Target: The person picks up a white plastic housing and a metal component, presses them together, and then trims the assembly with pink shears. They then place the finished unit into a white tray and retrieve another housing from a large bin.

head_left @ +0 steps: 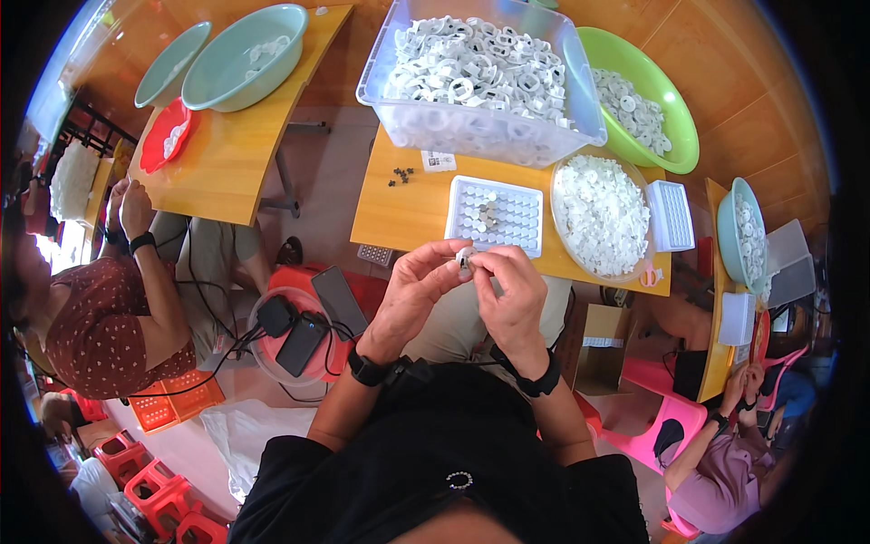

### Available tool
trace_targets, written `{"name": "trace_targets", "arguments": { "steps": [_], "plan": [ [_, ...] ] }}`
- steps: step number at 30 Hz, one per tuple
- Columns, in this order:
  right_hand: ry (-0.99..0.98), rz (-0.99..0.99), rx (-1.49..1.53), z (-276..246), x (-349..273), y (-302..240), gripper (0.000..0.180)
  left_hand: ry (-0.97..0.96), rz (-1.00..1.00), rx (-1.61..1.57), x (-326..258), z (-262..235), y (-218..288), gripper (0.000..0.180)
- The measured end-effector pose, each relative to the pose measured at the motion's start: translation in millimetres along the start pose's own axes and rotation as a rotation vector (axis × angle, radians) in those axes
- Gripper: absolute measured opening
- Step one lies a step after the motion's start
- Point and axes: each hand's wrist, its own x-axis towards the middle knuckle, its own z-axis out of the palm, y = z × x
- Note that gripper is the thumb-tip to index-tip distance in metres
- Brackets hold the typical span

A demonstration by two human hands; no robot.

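- Both hands meet in front of the chest, just off the desk's [408, 213] near edge. The left hand [412, 295] and right hand [512, 295] pinch together on one small white part [465, 257], fingertips closed around it from either side.
- Clear bin [480, 82] heaped with white ring-shaped pieces fills the desk's far edge.
- Round bowl [600, 216] of small white pieces sits at the right end of the desk.
- White grid tray [494, 216] lies at the near edge, straight beyond the held part, its long side running along that edge; both hands are about equally near it.
- Few small dark pieces [400, 175] lie towards the desk's left side.
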Motion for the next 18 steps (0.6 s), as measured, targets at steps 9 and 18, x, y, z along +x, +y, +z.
{"name": "trace_targets", "arguments": {
  "steps": [9,18],
  "plan": [
    [0.021,-0.074,-0.073,0.9,-6.6,1.0,0.018,0.011,-0.001,0.05,0.0,5.3,-2.1,0.025],
    [-0.105,0.129,0.108,-9.9,-3.2,5.3,0.016,0.017,-0.019,0.022,0.7,7.5,-6.1,0.024]
  ]
}}
